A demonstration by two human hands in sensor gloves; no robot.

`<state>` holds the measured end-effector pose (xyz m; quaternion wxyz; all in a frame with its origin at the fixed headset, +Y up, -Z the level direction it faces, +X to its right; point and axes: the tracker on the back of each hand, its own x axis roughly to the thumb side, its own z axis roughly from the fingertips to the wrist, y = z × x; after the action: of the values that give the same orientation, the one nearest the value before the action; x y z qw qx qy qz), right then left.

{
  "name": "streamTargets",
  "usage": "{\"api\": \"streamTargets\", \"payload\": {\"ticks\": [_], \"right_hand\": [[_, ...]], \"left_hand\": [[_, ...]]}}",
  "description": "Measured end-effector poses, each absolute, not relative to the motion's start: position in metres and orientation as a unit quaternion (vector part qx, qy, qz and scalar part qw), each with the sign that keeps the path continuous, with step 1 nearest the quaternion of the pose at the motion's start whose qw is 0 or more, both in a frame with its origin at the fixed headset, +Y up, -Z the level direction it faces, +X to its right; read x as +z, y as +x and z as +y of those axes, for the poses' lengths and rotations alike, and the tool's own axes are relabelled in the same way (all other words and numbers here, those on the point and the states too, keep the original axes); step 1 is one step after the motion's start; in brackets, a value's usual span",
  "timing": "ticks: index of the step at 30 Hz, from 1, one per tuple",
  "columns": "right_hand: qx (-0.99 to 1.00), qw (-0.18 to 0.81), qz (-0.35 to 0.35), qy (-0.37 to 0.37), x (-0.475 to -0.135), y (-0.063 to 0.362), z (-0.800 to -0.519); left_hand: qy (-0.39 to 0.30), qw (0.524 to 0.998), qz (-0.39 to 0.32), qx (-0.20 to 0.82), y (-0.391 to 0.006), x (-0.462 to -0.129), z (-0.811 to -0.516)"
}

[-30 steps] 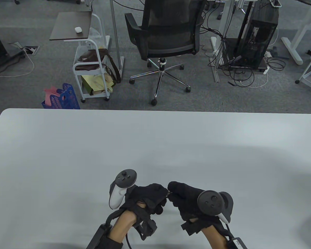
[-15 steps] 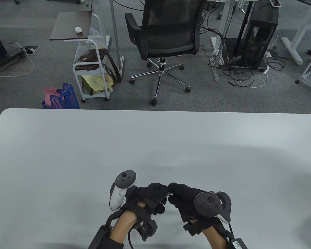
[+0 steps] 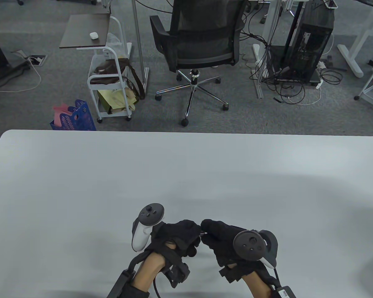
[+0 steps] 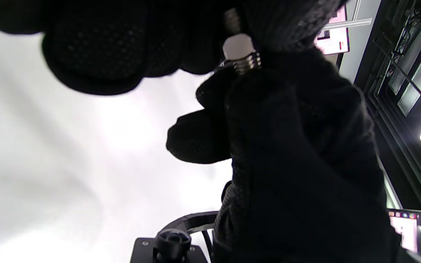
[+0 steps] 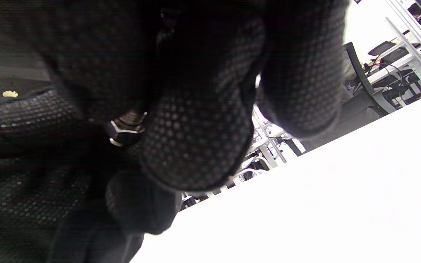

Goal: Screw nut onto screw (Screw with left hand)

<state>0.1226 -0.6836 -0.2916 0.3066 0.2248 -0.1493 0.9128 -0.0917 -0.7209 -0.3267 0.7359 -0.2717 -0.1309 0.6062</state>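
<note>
Both hands meet close to the near edge of the table [image 3: 80, 173], about midway along it, fingertips facing each other and almost touching. The left hand [image 3: 177, 237] has its fingers curled in toward the right hand [image 3: 223, 239], and a small metal part shows in the narrow gap between them. In the left wrist view the screw [image 4: 245, 58] appears as a short threaded shaft with a pale end, its threads bright, pinched between dark gloved fingers [image 4: 97, 47] from above and the other glove from below; which hand grips which end cannot be told from that view alone. In the right wrist view the nut [image 5: 124, 131], a dark hexagonal piece with glinting edges, sits against the threads and is wedged between the right hand's fingertips [image 5: 199, 138] and the left glove. Both hands are closed in a pinch, so the screw and nut are held up off the table, above its surface. A tracker is strapped to the back of each hand, the left one [image 3: 146, 226] white-bodied with a dark round top, the right one [image 3: 255, 245] dark-faced.
</note>
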Motion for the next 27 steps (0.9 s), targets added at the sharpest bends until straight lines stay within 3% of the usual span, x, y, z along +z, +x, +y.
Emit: {"api": "streamTargets", "payload": {"ticks": [27], "right_hand": [[0.916, 0.293, -0.154, 0.225, -0.2918, 0.121, -0.6854]], "left_hand": [[-0.29, 0.729, -0.125, 0.608, -0.0929, -0.326, -0.7273]]}}
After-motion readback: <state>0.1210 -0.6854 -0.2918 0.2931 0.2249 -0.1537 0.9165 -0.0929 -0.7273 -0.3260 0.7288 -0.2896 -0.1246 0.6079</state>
